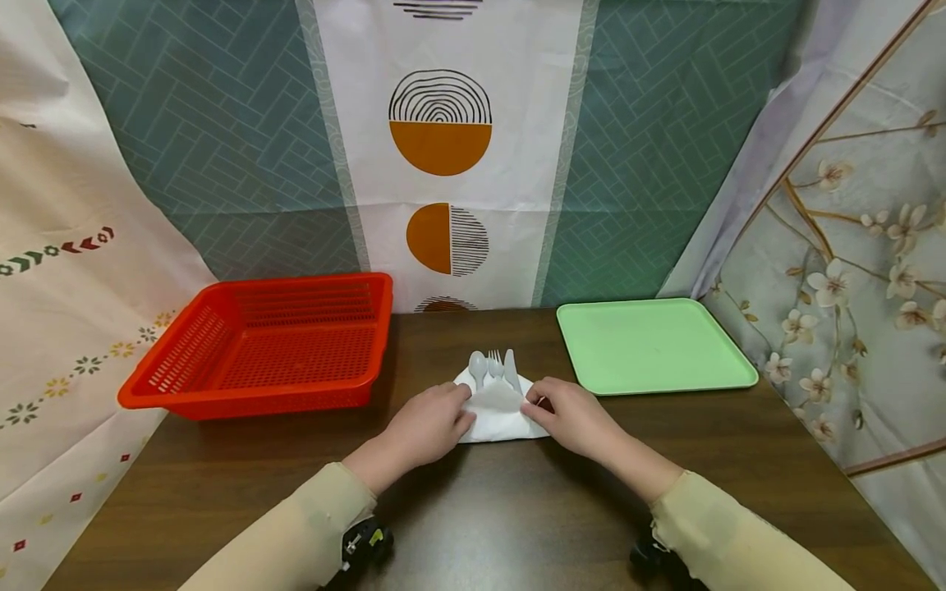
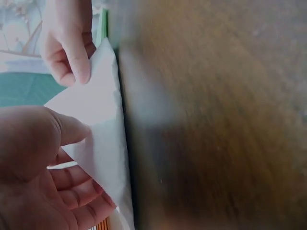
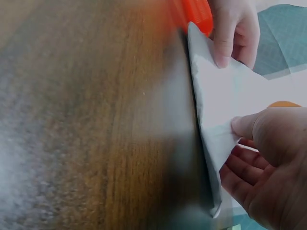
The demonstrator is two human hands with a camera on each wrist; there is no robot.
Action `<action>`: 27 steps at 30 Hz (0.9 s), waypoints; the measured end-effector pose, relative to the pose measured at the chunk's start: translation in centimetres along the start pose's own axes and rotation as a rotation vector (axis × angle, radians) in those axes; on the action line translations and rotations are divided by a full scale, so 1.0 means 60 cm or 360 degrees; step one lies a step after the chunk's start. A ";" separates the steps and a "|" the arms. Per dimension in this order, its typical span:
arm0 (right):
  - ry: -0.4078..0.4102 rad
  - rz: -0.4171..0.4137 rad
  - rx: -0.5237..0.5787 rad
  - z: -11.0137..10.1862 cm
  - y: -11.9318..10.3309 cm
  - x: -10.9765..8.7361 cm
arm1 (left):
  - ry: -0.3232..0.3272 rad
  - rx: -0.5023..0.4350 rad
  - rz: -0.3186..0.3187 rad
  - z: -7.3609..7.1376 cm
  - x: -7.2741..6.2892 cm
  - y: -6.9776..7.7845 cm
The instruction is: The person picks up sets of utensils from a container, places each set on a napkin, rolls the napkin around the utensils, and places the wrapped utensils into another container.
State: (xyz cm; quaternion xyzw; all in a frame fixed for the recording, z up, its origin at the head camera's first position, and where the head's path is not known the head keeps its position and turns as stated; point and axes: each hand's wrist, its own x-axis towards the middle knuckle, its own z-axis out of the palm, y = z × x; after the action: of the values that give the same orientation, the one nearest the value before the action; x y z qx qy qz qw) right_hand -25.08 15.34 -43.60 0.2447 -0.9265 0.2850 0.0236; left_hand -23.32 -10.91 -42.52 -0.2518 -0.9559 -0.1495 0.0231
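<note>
A folded white napkin [image 1: 497, 419] lies on the brown table in the head view, its long straight edge towards me. From its far side stick out a white plastic spoon [image 1: 477, 363], a fork [image 1: 495, 362] and a knife [image 1: 511, 366], side by side; their handles are hidden by the napkin. My left hand [image 1: 427, 423] pinches the napkin's left side, thumb on top in the left wrist view. On the opposite side my right hand [image 1: 575, 417] pinches the slanted edge between thumb and fingers, as the right wrist view shows.
A red plastic basket [image 1: 259, 400] stands at the back left. At the back right lies a light green tray [image 1: 658, 349]. Patterned cloth [image 1: 458, 180] hangs along the back edge of the wooden table [image 1: 480, 525] and at both sides.
</note>
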 end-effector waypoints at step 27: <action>0.0028 0.0144 -0.0043 0.016 0.000 0.016 | 0.0021 0.0249 -0.0181 0.022 0.030 -0.005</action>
State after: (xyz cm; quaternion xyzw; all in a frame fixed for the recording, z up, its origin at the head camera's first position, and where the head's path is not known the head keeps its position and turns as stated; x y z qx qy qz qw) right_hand -25.80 14.40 -44.22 0.1997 -0.9401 0.2754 0.0223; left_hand -24.99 -9.93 -43.67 -0.1935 -0.9772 -0.0770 0.0405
